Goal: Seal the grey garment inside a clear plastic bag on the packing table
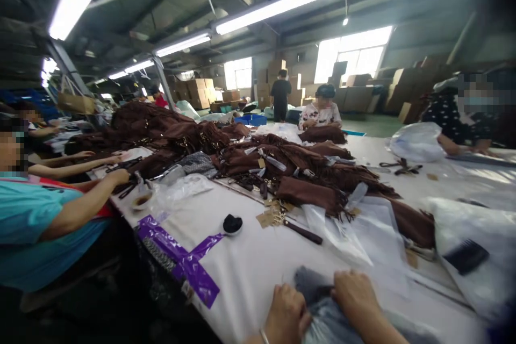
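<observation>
At the table's near edge lies a soft grey cloth item (pixel 312 282), partly inside a clear plastic bag (pixel 328 322). My left hand (pixel 285 312) is curled closed at the left side of it, fingers bent against the plastic. On the opposite side, my right hand (pixel 357 295) grips the upper part of the grey cloth with its fingers folded. The lower part of the bundle runs out of view at the bottom. Just beyond my hands are flat clear plastic bags (pixel 374 231) and a brown strap (pixel 304 232) with metal clasps.
Brown fringed bags (pixel 308 193) are heaped along the table (pixel 250 258). A small dish (pixel 233 224) holds something black. Purple tape (pixel 181 263) marks the left edge. A filled white plastic bag (pixel 463 247) is at right. Co-workers sit at left and across.
</observation>
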{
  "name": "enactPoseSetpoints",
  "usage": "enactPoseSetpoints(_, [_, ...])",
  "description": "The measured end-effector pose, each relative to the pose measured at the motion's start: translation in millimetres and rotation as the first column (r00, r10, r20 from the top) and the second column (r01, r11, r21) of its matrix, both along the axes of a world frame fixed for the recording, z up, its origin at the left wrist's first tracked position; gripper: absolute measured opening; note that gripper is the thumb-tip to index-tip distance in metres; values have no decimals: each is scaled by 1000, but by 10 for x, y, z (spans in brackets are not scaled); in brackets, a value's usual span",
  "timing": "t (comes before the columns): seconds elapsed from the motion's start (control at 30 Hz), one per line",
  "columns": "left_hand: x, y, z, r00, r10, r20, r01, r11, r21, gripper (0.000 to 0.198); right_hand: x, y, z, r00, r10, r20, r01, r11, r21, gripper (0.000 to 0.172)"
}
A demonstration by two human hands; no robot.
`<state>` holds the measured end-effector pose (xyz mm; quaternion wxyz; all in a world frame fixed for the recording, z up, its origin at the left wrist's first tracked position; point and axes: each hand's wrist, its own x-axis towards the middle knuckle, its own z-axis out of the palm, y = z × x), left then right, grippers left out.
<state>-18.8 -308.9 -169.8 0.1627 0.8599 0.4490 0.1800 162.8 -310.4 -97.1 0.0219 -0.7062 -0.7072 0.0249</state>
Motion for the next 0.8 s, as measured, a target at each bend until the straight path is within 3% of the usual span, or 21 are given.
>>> enactPoseSetpoints(0.13, [-31,-131,336,996,7,90,-2,998,-57,8,-60,-208,-226,991,75,-114,-83,994,-71,54])
enactPoseSetpoints(0.23, [-63,-77,415,993,30,116,-24,998,-52,9,81,-244,-327,981,9,-193,-29,994,-101,58])
enactPoseSetpoints(0.33, [-129,6,390,989,59,133,-57,998,-22,11,432,-181,-277,963,-103,-248,75,990,-120,55])
enactPoseSetpoints(0.47, [-204,62,325,980,22,200,-28,999,31,10,767,-287,-47,919,-132,-370,64,980,-190,41])
enactPoseSetpoints(0.67, [-273,220,176,941,-31,336,43,999,-29,35,656,-771,309,757,-324,-567,108,918,-381,32])
enactPoseSetpoints(0.73, [-313,337,79,921,29,387,1,997,-78,43,650,-948,536,682,-360,-636,110,911,-398,23])
enactPoseSetpoints(0.8, [-369,441,-33,916,63,395,-17,993,-118,48,723,-1225,889,624,-365,-691,147,923,-356,18])
